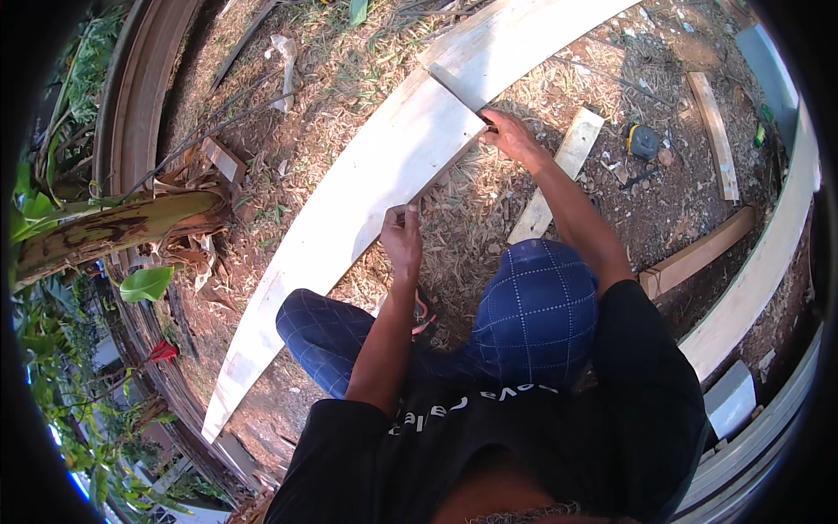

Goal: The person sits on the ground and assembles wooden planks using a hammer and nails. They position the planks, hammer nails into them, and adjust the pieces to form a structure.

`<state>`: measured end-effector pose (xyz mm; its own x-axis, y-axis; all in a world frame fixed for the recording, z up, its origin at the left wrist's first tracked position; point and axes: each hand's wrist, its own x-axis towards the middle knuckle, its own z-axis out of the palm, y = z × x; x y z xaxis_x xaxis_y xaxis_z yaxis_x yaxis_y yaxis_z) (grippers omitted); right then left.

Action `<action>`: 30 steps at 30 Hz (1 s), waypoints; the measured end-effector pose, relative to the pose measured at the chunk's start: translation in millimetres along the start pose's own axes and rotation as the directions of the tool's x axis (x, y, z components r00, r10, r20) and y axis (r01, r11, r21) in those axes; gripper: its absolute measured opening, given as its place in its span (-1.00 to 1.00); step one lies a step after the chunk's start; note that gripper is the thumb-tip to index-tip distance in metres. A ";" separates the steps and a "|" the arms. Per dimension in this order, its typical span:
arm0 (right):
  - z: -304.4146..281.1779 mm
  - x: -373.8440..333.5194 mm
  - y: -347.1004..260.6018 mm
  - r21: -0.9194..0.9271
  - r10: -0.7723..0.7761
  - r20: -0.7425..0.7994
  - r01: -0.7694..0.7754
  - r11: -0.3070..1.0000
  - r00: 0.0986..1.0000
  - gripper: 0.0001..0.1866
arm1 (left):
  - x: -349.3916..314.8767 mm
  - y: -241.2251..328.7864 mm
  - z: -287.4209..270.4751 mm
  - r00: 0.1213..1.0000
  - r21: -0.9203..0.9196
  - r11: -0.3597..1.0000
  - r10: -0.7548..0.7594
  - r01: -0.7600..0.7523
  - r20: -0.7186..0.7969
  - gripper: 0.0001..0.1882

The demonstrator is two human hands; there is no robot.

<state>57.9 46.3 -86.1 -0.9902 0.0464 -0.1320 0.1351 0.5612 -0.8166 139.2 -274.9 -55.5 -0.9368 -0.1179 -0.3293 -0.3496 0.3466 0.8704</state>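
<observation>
We see the long board (349, 201) lying on the ground (323, 105), just ahead of our left hand (402, 237), its fingers curled narrow at the near edge; our right hand (515, 140) bends its fingers at the near right corner, close to a second board (524, 48); whether either hand grips anything, we cannot tell.

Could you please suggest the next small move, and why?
Perhaps the right hand should feel along the dark line between the near board and far board: it may be a gap or step, and that hand is at the near board's corner.
</observation>
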 end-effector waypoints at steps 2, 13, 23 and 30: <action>3.3 2.7 17.9 -0.015 -0.029 -0.008 0.029 0.999 1.000 -0.38 | 14.8 52.1 12.9 0.969 0.331 0.913 0.247 -0.237 0.010 -0.69; 19.4 13.9 21.2 -0.022 -0.135 -0.051 0.134 0.991 0.989 -0.42 | 188.4 67.8 6.6 0.916 0.819 0.456 0.350 -0.349 0.196 -0.07; 18.6 18.8 31.7 -0.176 -0.042 0.030 0.046 0.983 0.999 -0.46 | 185.1 64.5 27.9 0.902 0.844 0.419 0.402 -0.333 0.157 -0.15; 16.3 19.5 21.2 -0.198 0.014 0.132 0.013 0.980 0.991 -0.44 | 184.1 58.8 22.9 0.903 0.824 0.452 0.399 -0.343 0.156 -0.15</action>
<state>42.1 45.6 -115.1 -0.9749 -0.0552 -0.2158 0.1126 0.7140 -0.6910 -53.6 -254.8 -73.3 -0.9841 0.1776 -0.0070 0.1724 0.9635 0.2050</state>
